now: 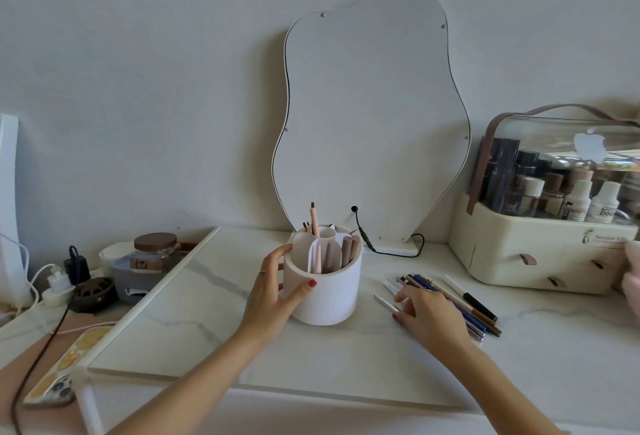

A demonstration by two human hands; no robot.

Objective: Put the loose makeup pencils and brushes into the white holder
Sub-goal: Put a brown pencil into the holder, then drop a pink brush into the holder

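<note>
The white round holder [329,292] stands mid-table with inner dividers; a pink pencil and a few brushes stick up inside it. My left hand [273,291] wraps its left side, thumb on the front wall. To the right lies a row of loose makeup pencils and brushes [460,299], dark, blue and silver. My right hand [427,315] rests flat on the near end of that row, fingers spread over the silver ones. Whether it grips one I cannot tell.
A wavy mirror [374,116] leans on the wall behind the holder, its black cable [391,251] trailing on the marble top. A cream cosmetics case [540,247] fills the right. Left are a glass jar [154,252], chargers and a phone [60,375].
</note>
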